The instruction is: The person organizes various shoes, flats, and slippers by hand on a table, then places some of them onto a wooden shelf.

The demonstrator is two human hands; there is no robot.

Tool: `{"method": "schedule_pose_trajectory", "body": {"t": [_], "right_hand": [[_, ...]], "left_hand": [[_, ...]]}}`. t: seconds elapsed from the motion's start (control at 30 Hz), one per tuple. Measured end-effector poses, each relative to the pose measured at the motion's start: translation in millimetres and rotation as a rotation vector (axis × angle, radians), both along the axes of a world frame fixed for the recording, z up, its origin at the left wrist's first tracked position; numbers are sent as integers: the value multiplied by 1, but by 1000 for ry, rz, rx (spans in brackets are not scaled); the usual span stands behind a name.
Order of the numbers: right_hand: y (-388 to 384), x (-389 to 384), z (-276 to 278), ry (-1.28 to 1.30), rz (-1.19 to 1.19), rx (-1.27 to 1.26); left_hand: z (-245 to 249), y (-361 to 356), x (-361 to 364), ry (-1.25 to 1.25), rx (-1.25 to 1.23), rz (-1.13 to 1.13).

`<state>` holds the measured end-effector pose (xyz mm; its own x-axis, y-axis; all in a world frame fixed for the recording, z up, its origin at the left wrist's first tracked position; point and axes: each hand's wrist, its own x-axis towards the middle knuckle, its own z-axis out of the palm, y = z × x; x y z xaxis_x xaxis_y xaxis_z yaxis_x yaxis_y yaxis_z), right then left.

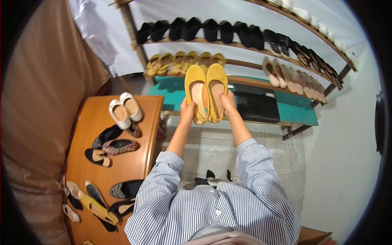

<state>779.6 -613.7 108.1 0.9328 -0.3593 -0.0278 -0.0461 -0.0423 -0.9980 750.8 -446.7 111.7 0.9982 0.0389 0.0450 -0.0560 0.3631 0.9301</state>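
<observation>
I hold a pair of yellow flat shoes up in front of me, toes pointing away. My left hand [188, 111] grips the heel of the left yellow shoe [195, 83]. My right hand [227, 102] grips the heel of the right yellow shoe [216, 81]. The two shoes touch side by side, level with the lower shelf of a wooden shoe rack [245, 63]. Both arms wear blue-and-white striped sleeves.
The rack holds a row of black shoes [204, 29], a row of yellow shoes [183, 61] and beige shoes [290, 75]. A wooden table [134, 163] at left carries white flats [124, 109] and several dark and patterned shoes. A teal surface [294, 108] lies below the rack.
</observation>
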Motion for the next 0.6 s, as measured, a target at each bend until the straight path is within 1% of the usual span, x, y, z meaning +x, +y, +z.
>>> {"method": "schedule_pose_trajectory", "body": {"t": [0.07, 0.13, 0.17, 0.2, 0.27, 0.3, 0.33, 0.37, 0.4, 0.43, 0.5, 0.57, 0.6], "right_hand": [[-46, 11, -5, 12, -85, -28], [-82, 26, -15, 23, -226, -17], [-99, 36, -21, 55, -251, 46], [-110, 41, -21, 51, -266, 50], [-131, 53, -20, 79, -336, 110], [-145, 65, -26, 77, -345, 112], [-159, 77, -32, 78, -299, 117], [-174, 91, -37, 78, -251, 119], [-186, 103, -38, 73, -256, 117], [-196, 114, -39, 92, -240, 125], [-211, 141, -36, 95, -227, 130], [-221, 167, -32, 169, -190, 79], [-226, 183, -33, 163, -187, 73]], "left_hand": [[-6, -45, 22, 53, 15, -95], [-8, -83, 45, 80, 5, -168], [-10, -98, 57, 115, -3, -223], [-10, -111, 68, 110, 1, -237], [-11, -134, 94, 169, 59, -344], [-14, -145, 108, 158, 64, -366], [-17, -155, 123, 156, 64, -375], [-20, -164, 139, 153, 156, -409], [-26, -173, 158, 149, 249, -441], [-33, -182, 174, 143, 249, -446], [-41, -201, 207, 148, 339, -421], [-39, -214, 232, 146, 340, -409], [-38, -219, 242, 162, 341, -394]]}}
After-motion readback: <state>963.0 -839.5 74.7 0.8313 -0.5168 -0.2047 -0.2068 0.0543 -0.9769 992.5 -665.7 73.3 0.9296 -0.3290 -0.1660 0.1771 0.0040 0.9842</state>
